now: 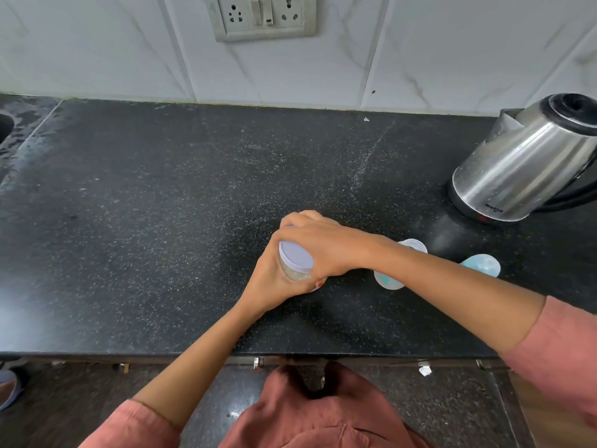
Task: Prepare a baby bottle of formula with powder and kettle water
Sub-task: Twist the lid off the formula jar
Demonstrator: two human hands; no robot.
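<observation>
A small clear jar with a pale lilac lid (295, 256) stands on the black counter (161, 205) near its middle. My left hand (274, 286) wraps around the jar's body from below. My right hand (318, 245) lies over the lid's far side, fingers curled on its rim. To the right stands the clear baby bottle (389, 281), its middle hidden by my right forearm. A clear domed bottle cap (481, 265) lies further right. A steel electric kettle (529, 160) sits on its base at the right edge.
A tiled wall with a socket plate (261, 16) runs behind the counter. A wet patch and sink edge (6, 127) show at the far left. The counter's front edge (226, 354) is just below my arms, with dark floor beneath.
</observation>
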